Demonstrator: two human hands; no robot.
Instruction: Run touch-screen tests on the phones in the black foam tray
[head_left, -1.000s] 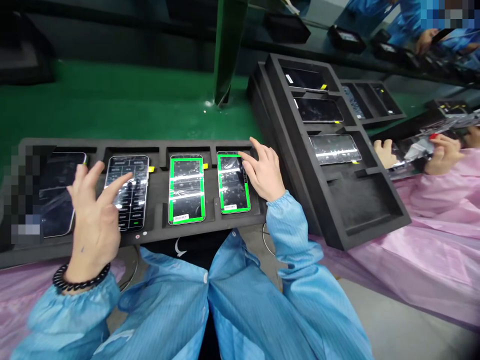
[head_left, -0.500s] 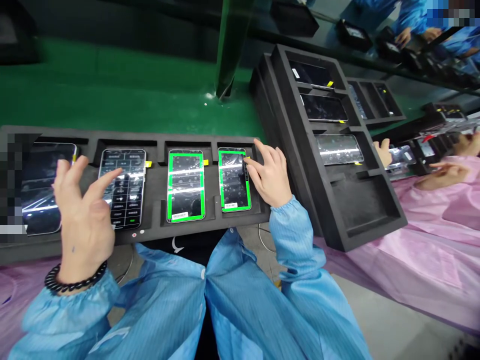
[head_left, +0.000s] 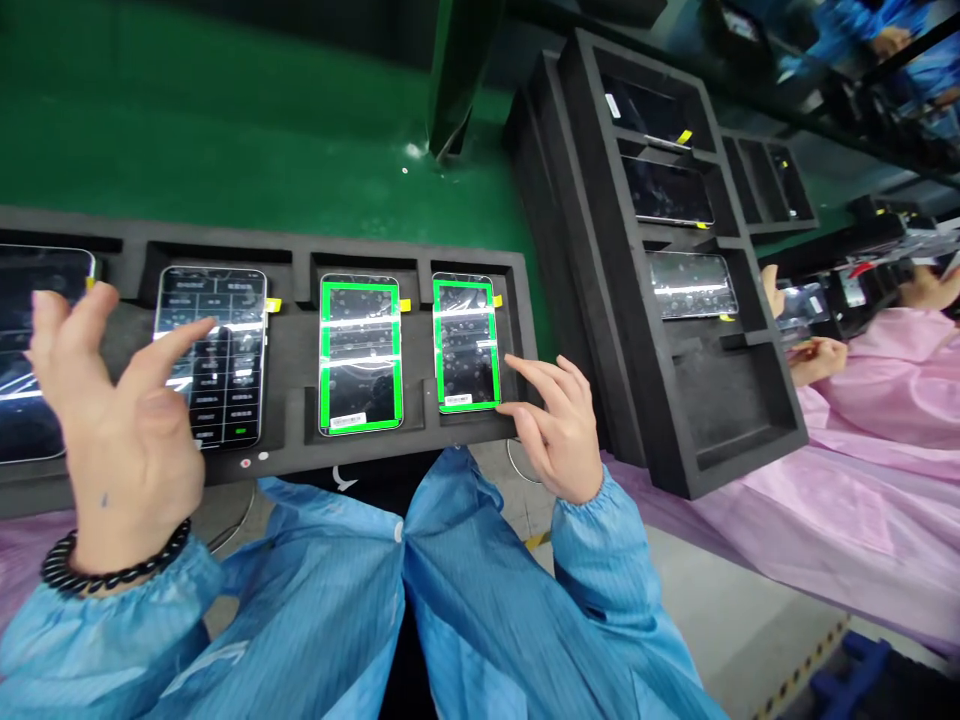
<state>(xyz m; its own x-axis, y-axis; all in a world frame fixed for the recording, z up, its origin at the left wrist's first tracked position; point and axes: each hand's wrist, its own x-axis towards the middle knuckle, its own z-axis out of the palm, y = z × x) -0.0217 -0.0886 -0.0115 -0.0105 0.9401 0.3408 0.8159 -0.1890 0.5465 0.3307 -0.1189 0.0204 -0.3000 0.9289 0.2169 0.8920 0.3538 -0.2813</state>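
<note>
My left hand (head_left: 124,420), wearing a black coiled band at the wrist, is open with its fingers apart. Its index finger points over a phone (head_left: 244,370) whose dark screen shows a grid of labelled buttons. Whether the fingertip touches the glass I cannot tell. At the right, my right hand (head_left: 559,425) is open, thumb at the lower right corner of a phone with a green-bordered screen (head_left: 466,365), index finger just beside its right edge. Between the hands lies another green-bordered phone (head_left: 361,385). All lie in slots of a black foam tray (head_left: 292,400).
A dark-screened phone (head_left: 37,350) lies at the far left of the tray. Stacked black foam trays (head_left: 675,400) stand at the right, the top one holding three phones. Beyond is a co-worker in a pink sleeve (head_left: 900,390). A dark post (head_left: 457,90) rises from the green bench (head_left: 225,170).
My right hand has slid down the rightmost phone's right edge to its lower corner, and the green border there now runs unbroken. The view has shifted; my left hand keeps its pose over the button-grid phone.
</note>
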